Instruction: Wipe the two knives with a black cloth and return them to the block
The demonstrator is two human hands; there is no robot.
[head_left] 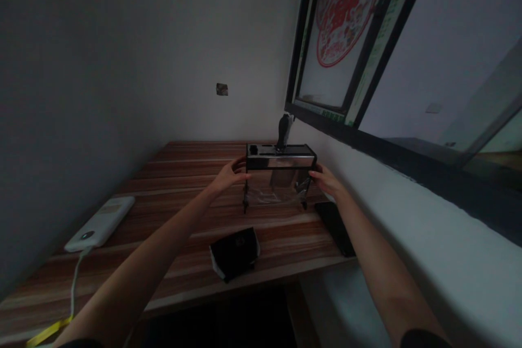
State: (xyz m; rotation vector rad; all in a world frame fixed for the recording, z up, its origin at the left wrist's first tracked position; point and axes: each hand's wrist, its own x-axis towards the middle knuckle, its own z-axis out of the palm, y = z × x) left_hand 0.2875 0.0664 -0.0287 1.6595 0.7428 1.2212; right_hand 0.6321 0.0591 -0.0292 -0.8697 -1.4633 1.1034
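Observation:
A knife rack (281, 162) with a shiny metal top band, black edges and a see-through lower body stands on the wooden table. One black-handled knife (284, 131) is upright in a slot of its top, and its broad blade shows dimly through the clear front. My left hand (229, 176) is closed on the rack's left side, some fingers hidden behind it. On the opposite side, my right hand (326, 179) grips the right end below the metal band.
Near the table's (183, 174) front edge lies a small black pouch-like item (235, 253). A flat black object (335, 227) is under my right forearm. At left is a white power bank (100, 225) with a cable (74, 283). A dark-framed window (346, 119) borders the right.

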